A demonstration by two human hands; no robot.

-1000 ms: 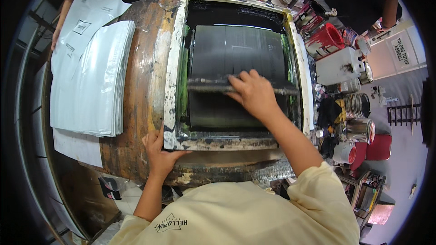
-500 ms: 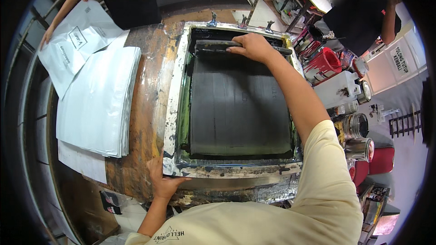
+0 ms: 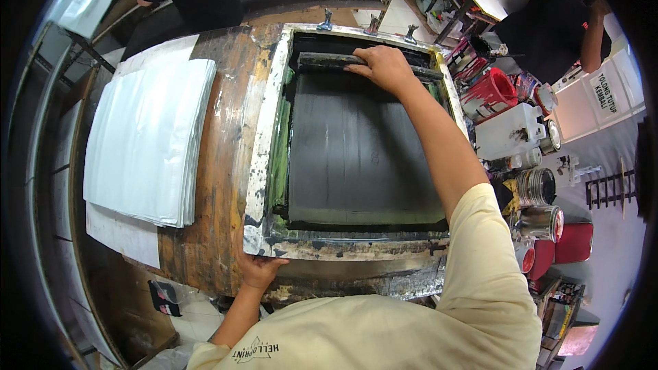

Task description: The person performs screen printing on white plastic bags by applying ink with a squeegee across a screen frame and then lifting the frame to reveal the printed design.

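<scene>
Worn, paint-stained wood makes up the table, set in a crowded print workshop. At the left a stack of white sheets is laid flat beside the screen frame, with a gap of bare wood between them. Beyond the stack, a person in a black top is seen at the table's far edge. The frame's near left corner is gripped by the left hand, thumb on top and fingers curled under the edge. The frame lies flat, its dark inked mesh coated from end to end, with green residue along the left inner border. At the far end of the mesh the squeegee is held down by the right hand, closed over its top near the middle. For a clean pass, even pressure should be kept along the whole blade, a steady angle held, and the frame pinned so that it cannot shift. To the right, a red bucket, its inside coated red, is seen beside a white jug, whose contents cannot be told. Nearer, two metal tins stand lidded, and red tubs sit behind them. Another person in black stands at the far right.
</scene>
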